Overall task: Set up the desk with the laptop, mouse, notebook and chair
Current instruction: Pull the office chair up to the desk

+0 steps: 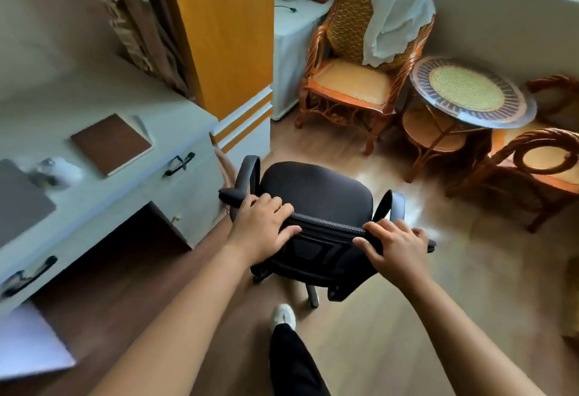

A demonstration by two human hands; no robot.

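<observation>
Gripping the top edge of the chair (316,195) backrest, my left hand (261,226) and right hand (396,247) had their fingers (283,209) curled shut over it, thumbs on the near side. The chair stood on the floor just right of the surface (103,195), apart from it. Both arms reached forward, nearly straight. On the surface lay the notebook (111,143), the blurred mouse (58,171) and the laptop (18,201), which was cut off at the left edge.
</observation>
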